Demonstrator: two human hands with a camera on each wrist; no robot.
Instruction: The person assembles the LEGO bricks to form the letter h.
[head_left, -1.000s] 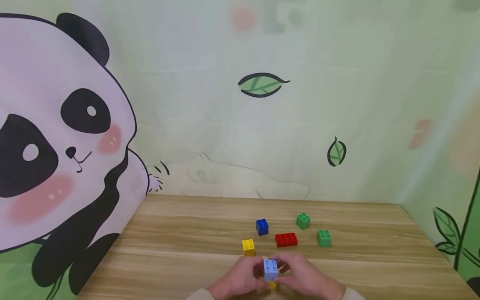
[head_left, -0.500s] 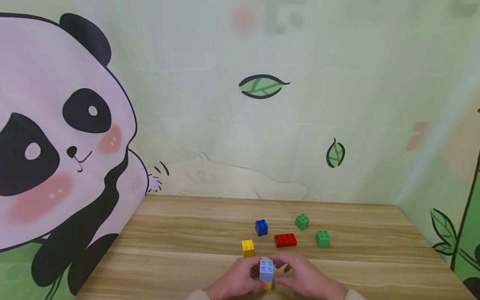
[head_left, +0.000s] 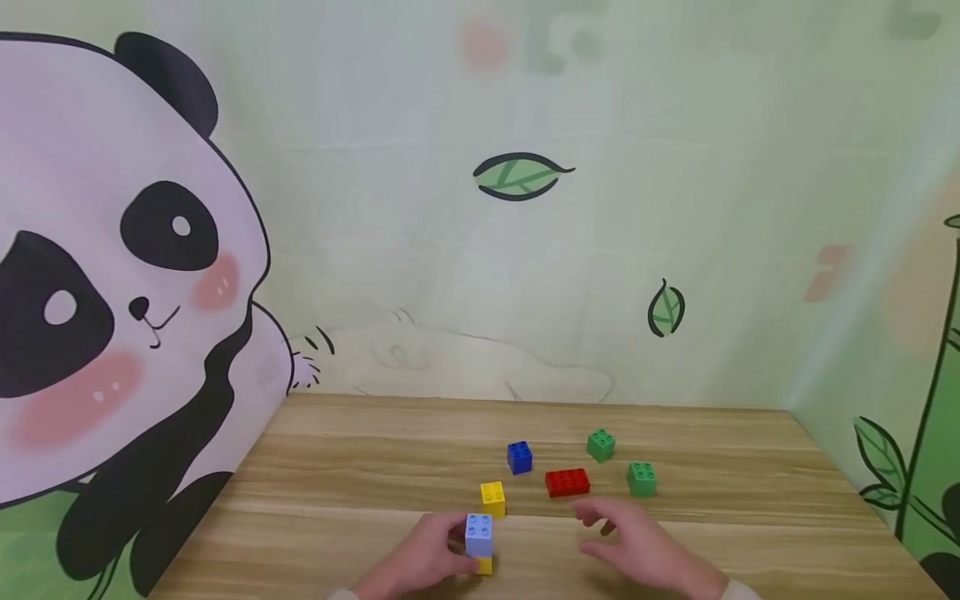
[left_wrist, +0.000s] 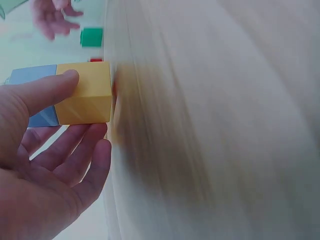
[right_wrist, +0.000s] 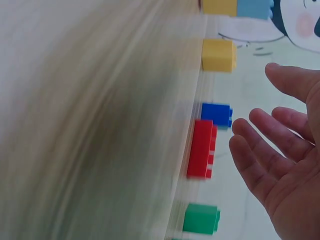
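Observation:
A light blue toy brick [head_left: 479, 536] sits on top of a yellow brick [left_wrist: 90, 95], the two forming a small stack near the table's front. My left hand [head_left: 420, 554] grips this stack from the left, its thumb lying across the yellow brick in the left wrist view and its fingers on the far side. Off to the right, my right hand [head_left: 633, 542] holds nothing; its fingers are spread and loosely bent, with the thumb apart. Nearest to it is a red brick [head_left: 567, 482], longer than the others, lying just beyond the fingertips.
A second yellow brick [head_left: 492, 497] stands just behind the stack. Farther back are a dark blue brick [head_left: 519, 457] and two green bricks, one at the back [head_left: 601, 444] and one to the right [head_left: 642, 478]. A panda-printed backdrop [head_left: 420, 250] rises behind the wooden table [head_left: 337, 467].
The left hand has carried the light blue and yellow stack to the left. My right hand has come away from beside the stack and moved right.

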